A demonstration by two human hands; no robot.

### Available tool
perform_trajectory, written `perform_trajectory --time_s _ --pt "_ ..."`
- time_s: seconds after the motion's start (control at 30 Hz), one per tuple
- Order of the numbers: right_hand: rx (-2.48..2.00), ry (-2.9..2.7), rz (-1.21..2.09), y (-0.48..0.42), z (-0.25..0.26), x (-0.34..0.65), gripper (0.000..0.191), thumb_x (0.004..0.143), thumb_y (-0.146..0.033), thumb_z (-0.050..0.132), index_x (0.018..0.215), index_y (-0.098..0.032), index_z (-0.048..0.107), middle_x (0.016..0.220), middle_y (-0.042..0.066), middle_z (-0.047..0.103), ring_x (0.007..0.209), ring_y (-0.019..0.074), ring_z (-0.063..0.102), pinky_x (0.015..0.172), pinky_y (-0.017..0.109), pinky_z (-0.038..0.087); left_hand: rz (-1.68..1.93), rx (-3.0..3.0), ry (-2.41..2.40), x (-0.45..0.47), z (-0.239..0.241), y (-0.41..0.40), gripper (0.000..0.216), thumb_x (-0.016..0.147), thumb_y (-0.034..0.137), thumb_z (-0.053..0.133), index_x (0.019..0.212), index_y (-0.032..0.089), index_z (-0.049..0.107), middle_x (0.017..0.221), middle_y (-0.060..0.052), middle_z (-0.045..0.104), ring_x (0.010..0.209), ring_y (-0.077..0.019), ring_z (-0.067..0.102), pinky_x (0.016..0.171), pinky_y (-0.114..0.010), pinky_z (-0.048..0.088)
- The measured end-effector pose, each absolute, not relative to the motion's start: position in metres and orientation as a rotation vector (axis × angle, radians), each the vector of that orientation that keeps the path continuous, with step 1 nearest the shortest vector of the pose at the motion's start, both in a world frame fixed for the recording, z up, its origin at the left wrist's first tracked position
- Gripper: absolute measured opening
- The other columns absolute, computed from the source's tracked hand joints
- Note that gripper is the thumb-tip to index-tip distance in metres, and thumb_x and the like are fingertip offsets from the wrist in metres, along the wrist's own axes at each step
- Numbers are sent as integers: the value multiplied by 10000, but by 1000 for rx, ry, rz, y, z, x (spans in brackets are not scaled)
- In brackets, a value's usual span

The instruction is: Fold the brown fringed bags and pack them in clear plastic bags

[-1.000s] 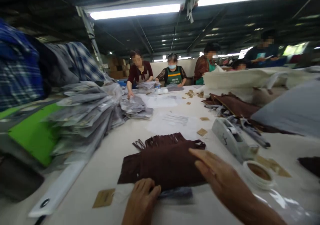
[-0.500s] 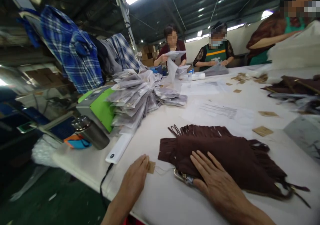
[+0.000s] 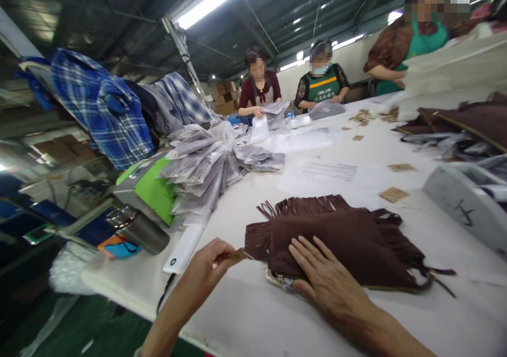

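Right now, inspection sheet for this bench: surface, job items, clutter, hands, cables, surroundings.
Surface: white table, white sheets lying on it.
Job's things: brown fringed piece lying flat; tan tag near its fringe.
Clutter: loose tags, grey dispenser, heaped bagged pieces, flask.
Hands: left hand grips the tan tag; right hand flat on the piece.
Cables: black cable at white bar.
Surroundings: three people across the table; plaid clothing at left.

Bare tabletop [image 3: 245,315] leaves passage between the left forearm [image 3: 176,304] and right forearm [image 3: 380,320], the fringed brown bag [image 3: 336,235] blocking beyond.
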State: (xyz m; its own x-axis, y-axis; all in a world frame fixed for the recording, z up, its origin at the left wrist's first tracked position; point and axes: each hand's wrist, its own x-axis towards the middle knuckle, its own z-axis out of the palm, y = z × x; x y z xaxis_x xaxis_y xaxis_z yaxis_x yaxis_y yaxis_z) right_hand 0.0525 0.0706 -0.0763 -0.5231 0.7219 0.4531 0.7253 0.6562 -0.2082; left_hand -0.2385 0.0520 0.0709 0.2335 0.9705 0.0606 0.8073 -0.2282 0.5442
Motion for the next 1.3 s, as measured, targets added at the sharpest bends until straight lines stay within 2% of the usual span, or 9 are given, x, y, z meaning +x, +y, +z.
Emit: perform_trajectory --time_s 0.17,0.3,0.47,0.6,0.7,0.8,0.9,1.07,1.3 --pt "-1146 -2385 -30 71 -74 53 628 971 -524 483 1495 -194 378 1530 60 414 1400 261 397 1164 516 327 153 2100 1319 -203 92 33 247 813 174 553 911 285 750 882 22 710 820 -154 632 724 -230 452" --pt "-1125 -2389 -61 72 -74 53 616 971 -549 468 1478 -205 412 1511 59 440 1382 254 426 1148 497 357 -10 2009 1511 -217 66 34 202 724 198 658 892 256 753 831 24 726 757 -181 658 680 -245 488" --pt "-1091 -2378 -132 73 -80 56 612 979 -555 445 1490 -221 395 1512 48 438 1376 245 437 1140 476 357 411 2399 1694 -228 25 64 527 827 104 542 1329 262 528 1223 -44 638 1112 -197 604 979 -346 485" --pt "-1061 -2380 -246 75 -84 58 630 983 -551 443 1515 -229 342 1527 32 416 1375 238 437 1129 458 352 208 2867 1514 -202 0 88 624 842 -8 492 1395 277 448 1463 -77 474 1253 -214 527 1007 -360 485" --pt "-1044 -2382 -330 74 -86 58 646 979 -560 446 1521 -231 323 1521 19 426 1368 232 446 1125 456 339 83 2921 1504 -194 -9 94 331 898 34 504 1131 238 623 1300 -43 609 1122 -198 600 919 -317 511" --pt "-1042 -2376 -368 74 -86 58 666 973 -571 451 1529 -235 302 1517 9 435 1356 232 459 1120 454 330 49 2837 1768 -213 -5 89 232 904 20 476 939 177 644 1058 -73 679 997 -234 631 855 -374 519" --pt "-1044 -2374 -362 75 -85 58 686 973 -560 460 1545 -240 258 1523 7 428 1356 234 457 1120 447 325 75 2652 2132 -235 6 79 224 889 -6 448 906 112 638 944 -144 662 902 -296 634 782 -461 518" --pt "-1035 -2384 -355 75 -87 58 729 964 -550 480 1561 -241 198 1520 26 436 1348 254 465 1120 467 318 142 2664 1987 -203 1 80 40 932 216 600 939 236 634 972 -18 648 927 -202 613 803 -317 499" --pt "-1003 -2367 -387 75 -84 58 757 959 -556 491 1563 -217 185 1506 33 456 1331 247 484 1117 457 307 79 2679 1980 -186 -15 98 137 931 152 535 881 230 637 895 -4 662 861 -187 625 774 -297 492"
